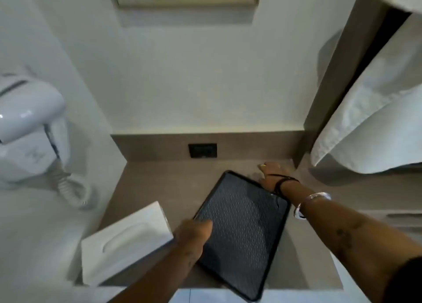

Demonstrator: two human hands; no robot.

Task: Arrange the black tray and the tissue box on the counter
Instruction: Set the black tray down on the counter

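A black tray [242, 231] with a textured bottom lies askew on the grey counter [159, 188], its near corner hanging past the counter's front edge. My left hand [194, 234] grips the tray's left rim, thumb on its inner surface. My right hand [271, 174] holds the tray's far right edge, fingers curled behind the rim. A white tissue box [127, 241] sits on the counter's left side, turned at an angle, just left of my left hand.
A white wall-mounted hair dryer [29, 129] with a coiled cord hangs on the left wall. A dark wall socket [202, 150] is set in the backsplash. White towels [374, 110] hang at the right, above the counter's right end.
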